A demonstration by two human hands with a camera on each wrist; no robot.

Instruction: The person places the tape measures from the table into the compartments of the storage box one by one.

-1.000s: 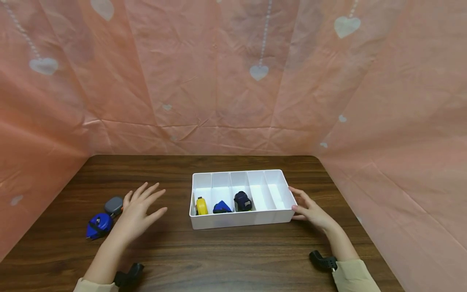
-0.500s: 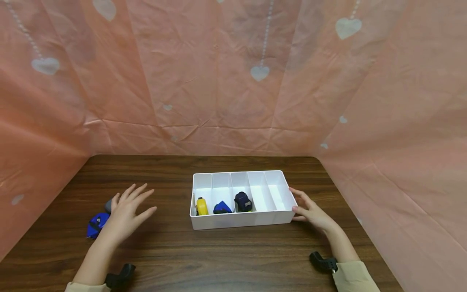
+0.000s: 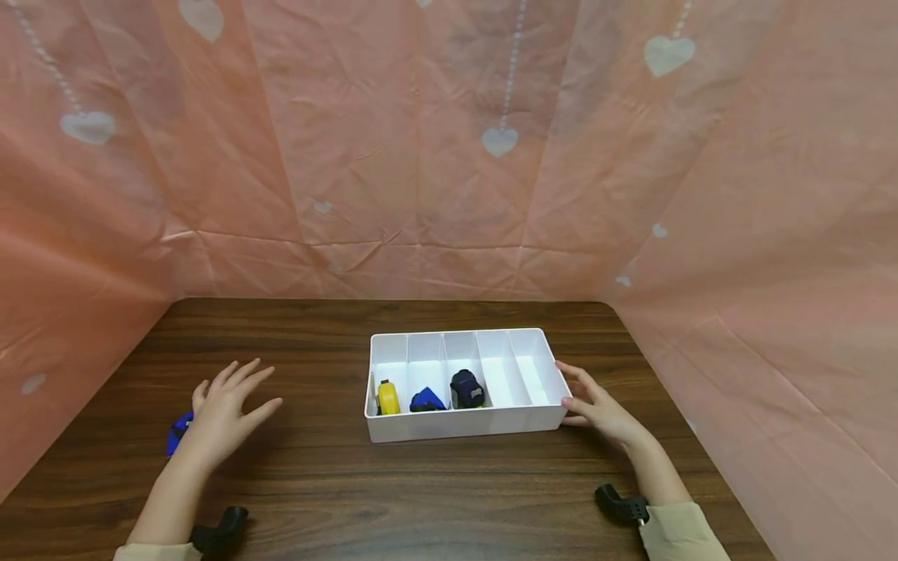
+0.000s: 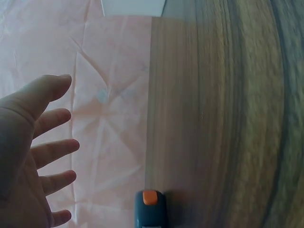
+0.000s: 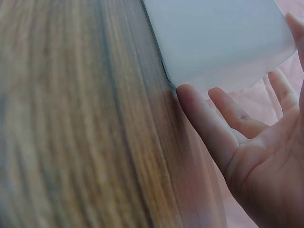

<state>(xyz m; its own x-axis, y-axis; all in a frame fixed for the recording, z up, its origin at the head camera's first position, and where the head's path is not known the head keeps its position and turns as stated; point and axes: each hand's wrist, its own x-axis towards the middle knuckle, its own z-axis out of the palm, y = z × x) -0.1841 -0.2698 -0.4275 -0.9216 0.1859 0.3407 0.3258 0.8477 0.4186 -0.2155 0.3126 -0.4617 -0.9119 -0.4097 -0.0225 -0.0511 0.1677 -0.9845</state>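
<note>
My left hand [image 3: 226, 414] hovers over the left of the table with its fingers spread, holding nothing. It hides most of a blue tape measure [image 3: 178, 430] in the head view. In the left wrist view a dark tape measure with an orange button [image 4: 151, 211] lies below the fingertips, apart from them. My right hand [image 3: 602, 407] rests its thumb and fingertips against the right end of a white divided box [image 3: 463, 425]. Inside the box, from the left, sit a yellow tape measure [image 3: 388, 397], a blue triangular thing [image 3: 427, 400] and a navy tape measure [image 3: 467, 389], each in its own compartment.
The two right compartments of the box show bare white floors. Brown wood-grain table [image 3: 421, 499] surrounds the box. Pink cloth [image 3: 393, 171] with pale hearts hangs behind the table and along both sides.
My left hand has moved left, covering the grey tape measure and most of the blue one in the head view. The right hand and the box stay practically in place.
</note>
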